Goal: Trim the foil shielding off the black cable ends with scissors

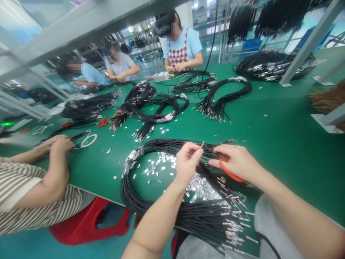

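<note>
Just above the green table, my left hand [188, 162] pinches one black cable, whose pale stripped tip pokes up between thumb and forefinger. Orange-handled scissors [231, 173] are in my right hand [239, 160]; their blades are mostly hidden by the fingers, close to the cables. Both hands are over a large curved bundle of black cables [129, 190], wrapped with silvery foil or tape at its left. Many loose ends with pale and copper tips [233, 230] fan out at the lower right. Small silvery scraps [202, 187] lie inside the curve.
More black cable bundles [161, 115] lie across the green table [283, 144]. Red scissors [102, 122] and a tape roll [88, 140] are to the left, near a co-worker's hands [60, 144]. Metal posts [312, 43] rise at the right. Several people work opposite.
</note>
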### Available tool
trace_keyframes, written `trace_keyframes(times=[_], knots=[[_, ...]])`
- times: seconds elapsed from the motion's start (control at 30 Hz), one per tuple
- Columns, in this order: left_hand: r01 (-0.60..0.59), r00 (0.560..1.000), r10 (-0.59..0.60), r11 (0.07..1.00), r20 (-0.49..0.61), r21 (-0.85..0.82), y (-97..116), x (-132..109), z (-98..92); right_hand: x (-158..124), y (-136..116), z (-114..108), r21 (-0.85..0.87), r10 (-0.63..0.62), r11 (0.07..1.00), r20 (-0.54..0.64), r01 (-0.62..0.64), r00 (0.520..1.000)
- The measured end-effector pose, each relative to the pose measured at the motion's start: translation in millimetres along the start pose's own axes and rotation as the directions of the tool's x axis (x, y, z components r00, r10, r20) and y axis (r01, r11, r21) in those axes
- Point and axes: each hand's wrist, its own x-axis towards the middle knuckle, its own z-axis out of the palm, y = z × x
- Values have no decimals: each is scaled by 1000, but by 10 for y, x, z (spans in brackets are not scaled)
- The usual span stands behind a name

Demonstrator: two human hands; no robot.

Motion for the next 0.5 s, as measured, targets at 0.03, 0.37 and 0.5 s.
trace_keyframes(times=[0.03,0.37,0.5], knots=[[7,1000,-8,999,-17,-34,-2,10,-10,6,30,-22,6,9,1000,7,-9,1000],[69,983,-100,978,152,196,6,-25,10,-101,-45,-214,-11,-390,907,-397,421,831],[51,966,-107,971,237,232,29,-50,36,-64,-114,-107,-265,-653,756,-257,598,712]])
